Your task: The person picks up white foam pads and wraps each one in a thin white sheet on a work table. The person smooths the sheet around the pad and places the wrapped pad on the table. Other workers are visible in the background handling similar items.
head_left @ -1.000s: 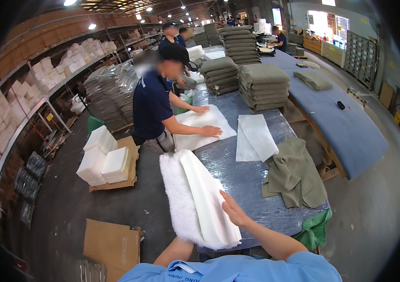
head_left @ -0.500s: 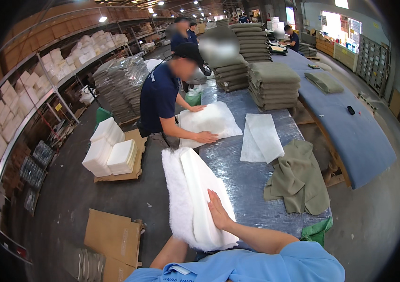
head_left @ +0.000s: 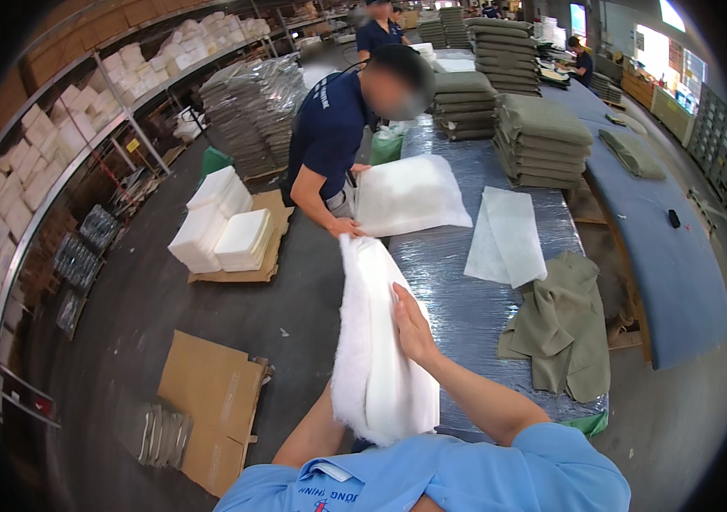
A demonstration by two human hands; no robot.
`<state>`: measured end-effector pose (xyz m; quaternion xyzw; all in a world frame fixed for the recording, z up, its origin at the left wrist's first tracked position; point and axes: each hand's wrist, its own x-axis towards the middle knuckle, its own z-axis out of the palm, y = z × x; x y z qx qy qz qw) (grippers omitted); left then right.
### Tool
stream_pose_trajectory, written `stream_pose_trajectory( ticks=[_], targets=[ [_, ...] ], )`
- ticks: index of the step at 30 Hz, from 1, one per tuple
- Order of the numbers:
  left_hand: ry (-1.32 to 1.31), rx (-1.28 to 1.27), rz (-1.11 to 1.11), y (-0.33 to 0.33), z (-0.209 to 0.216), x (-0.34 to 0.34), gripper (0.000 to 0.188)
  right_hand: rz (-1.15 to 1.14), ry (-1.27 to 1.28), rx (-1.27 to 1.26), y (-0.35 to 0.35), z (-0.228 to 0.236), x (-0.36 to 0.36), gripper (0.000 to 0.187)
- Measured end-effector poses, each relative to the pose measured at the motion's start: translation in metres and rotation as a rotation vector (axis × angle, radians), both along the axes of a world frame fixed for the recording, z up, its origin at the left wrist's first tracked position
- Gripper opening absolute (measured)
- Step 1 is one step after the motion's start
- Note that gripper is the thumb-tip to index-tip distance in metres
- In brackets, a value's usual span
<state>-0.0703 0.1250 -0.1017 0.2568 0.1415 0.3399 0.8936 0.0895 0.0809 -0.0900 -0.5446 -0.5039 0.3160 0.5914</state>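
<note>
A thick white fluffy padding sheet (head_left: 376, 341), folded lengthwise, stands tilted at the left edge of the plastic-wrapped table (head_left: 457, 290). My right hand (head_left: 413, 328) lies on its right face, fingers pressed into the fold and gripping it. My left forearm (head_left: 308, 431) runs up behind the padding, and my left hand is hidden by it. A co-worker in a dark blue shirt (head_left: 329, 128) stands at the table's left side, one hand (head_left: 344, 227) touching the padding's far top end.
On the table lie a white filled cushion (head_left: 406, 192), a thin white sheet (head_left: 507, 235), an olive fabric cover (head_left: 561, 324) and stacks of folded olive covers (head_left: 543, 141). White pad stacks (head_left: 222, 235) and flat cardboard (head_left: 210, 401) sit on the floor at left. Shelving lines the left wall.
The padding lay flat along the table's edge; now it is raised and hangs tilted between me and the co-worker. My right hand has slid up its side.
</note>
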Motion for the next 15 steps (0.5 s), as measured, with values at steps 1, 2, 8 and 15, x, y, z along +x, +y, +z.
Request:
stream_pose_trajectory(
  ticks=[1, 2, 8, 15],
  targets=[
    [0.005, 0.019, 0.013, 0.002, 0.003, 0.004, 0.080, -0.004, 0.030, -0.006, 0.006, -0.002, -0.003, 0.057],
    [0.009, 0.044, 0.033, 0.003, 0.006, 0.008, 0.080, -0.011, 0.058, -0.011, 0.009, -0.004, -0.005, 0.056],
    [0.106, 0.281, 0.190, -0.005, 0.033, 0.029, 0.087, -0.062, 0.140, -0.201, 0.001, 0.017, 0.005, 0.053],
    [0.276, 0.607, 0.223, 0.018, 0.025, 0.017, 0.086, 0.352, 0.211, -0.434, 0.001, 0.078, 0.038, 0.087]
  ],
)
